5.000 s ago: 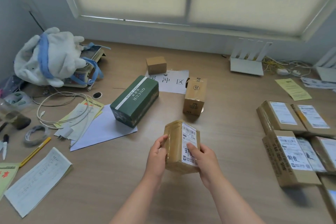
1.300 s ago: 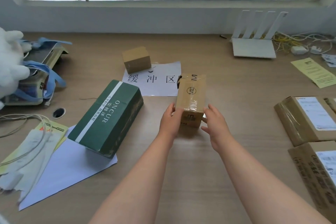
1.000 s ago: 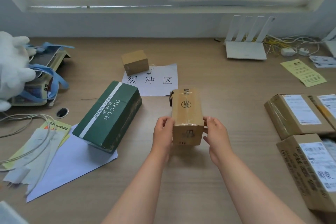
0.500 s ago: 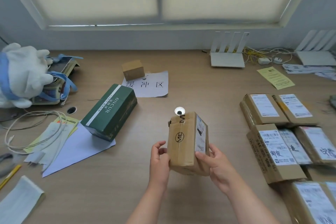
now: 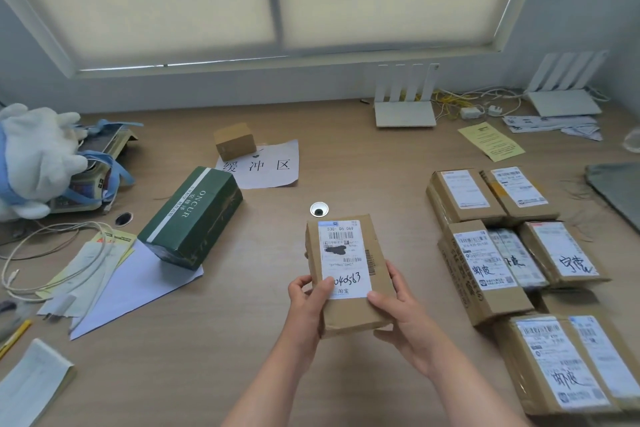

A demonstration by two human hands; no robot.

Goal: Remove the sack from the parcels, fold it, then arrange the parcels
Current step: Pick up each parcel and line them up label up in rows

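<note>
Parcel [image 5: 348, 274] is being held just above the desk [image 5: 242, 340], label facing up, long axis pointing away from the person. Left hand [image 5: 306, 303] and right hand [image 5: 403, 317] are gripping its near end, one per side. Arranged parcels [image 5: 485, 263] are lying to the right, nearer the right hand; their long axes appear roughly parallel.

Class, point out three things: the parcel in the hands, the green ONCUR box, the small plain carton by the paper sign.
Held parcel [image 5: 346, 269]: head view, white label.
Green ONCUR box [image 5: 194, 211]: head view, top face.
Small plain carton [image 5: 237, 148]: head view, front side.
</note>
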